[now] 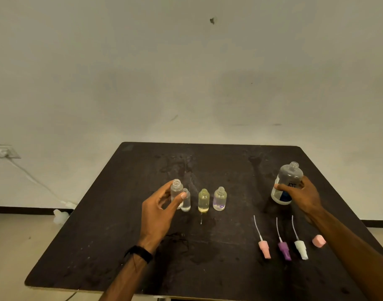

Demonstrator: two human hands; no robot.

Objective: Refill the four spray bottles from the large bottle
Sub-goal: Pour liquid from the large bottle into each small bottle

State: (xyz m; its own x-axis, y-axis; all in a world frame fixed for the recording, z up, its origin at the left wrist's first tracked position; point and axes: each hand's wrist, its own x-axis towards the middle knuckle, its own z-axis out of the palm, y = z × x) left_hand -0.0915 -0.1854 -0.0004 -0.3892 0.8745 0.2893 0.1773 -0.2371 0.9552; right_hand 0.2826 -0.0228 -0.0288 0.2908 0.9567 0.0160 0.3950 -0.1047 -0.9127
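your left hand (159, 210) grips one clear spray bottle (176, 193) mid-tabletop, your right hand (303, 197) grips the uncapped large bottle (287, 183) near the right edge; all four look nearly empty, so pouring remains.

Left hand (159, 210) pinched a clear uncapped spray bottle (176, 190); right hand (303, 195) gripped the large bottle (287, 183) above the dark table (125, 246).
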